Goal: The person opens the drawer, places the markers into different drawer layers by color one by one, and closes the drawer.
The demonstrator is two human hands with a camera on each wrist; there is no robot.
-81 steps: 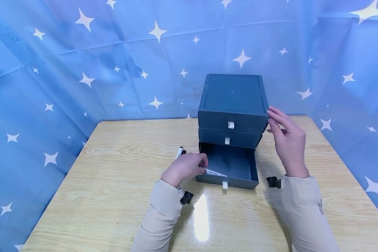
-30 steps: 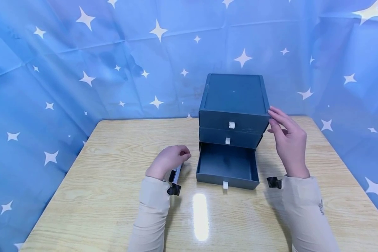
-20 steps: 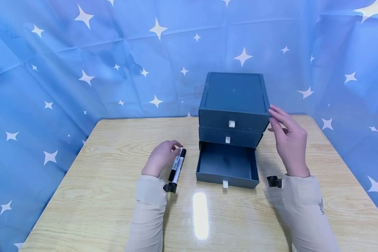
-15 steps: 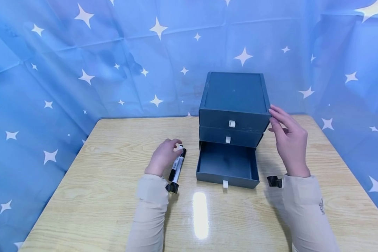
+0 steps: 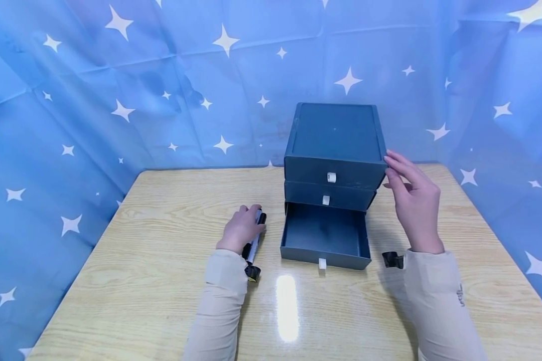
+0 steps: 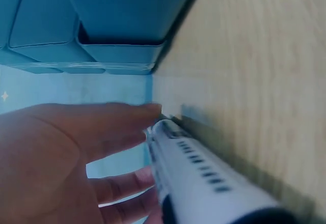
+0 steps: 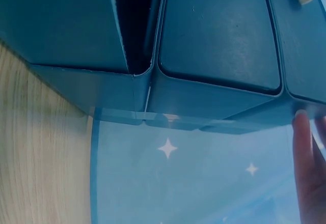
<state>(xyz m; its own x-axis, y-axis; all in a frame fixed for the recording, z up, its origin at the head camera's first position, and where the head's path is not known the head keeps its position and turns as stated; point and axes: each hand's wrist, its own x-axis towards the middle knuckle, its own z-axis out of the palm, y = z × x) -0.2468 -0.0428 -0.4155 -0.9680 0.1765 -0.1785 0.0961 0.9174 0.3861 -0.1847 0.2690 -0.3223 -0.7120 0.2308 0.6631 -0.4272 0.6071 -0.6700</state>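
Note:
Two white markers with black caps (image 5: 253,252) lie side by side on the table, partly hidden by my left hand (image 5: 238,229). Thumb and fingers stand on opposite sides of them. In the left wrist view, the thumb (image 6: 127,113) touches the far end of a white marker (image 6: 198,175), with the other fingers beyond it. My right hand (image 5: 416,208) rests its extended fingertips against the right front edge of a dark blue drawer cabinet (image 5: 336,133). The cabinet's bottom drawer (image 5: 300,254) is pulled out, and nothing shows inside it. In the right wrist view, a finger (image 7: 304,158) touches the cabinet's side.
Two upper drawers with white pull tabs (image 5: 331,177) are closed. The wooden table (image 5: 162,301) extends to the left and front. A blue curtain with white stars (image 5: 185,75) hangs behind. Black wrist-worn devices (image 5: 392,259) stick out from both cuffs.
My left hand has carried a marker leftward out of the open drawer to the table, let go beside the other marker, then closed in on the pair. My right hand stays at the cabinet.

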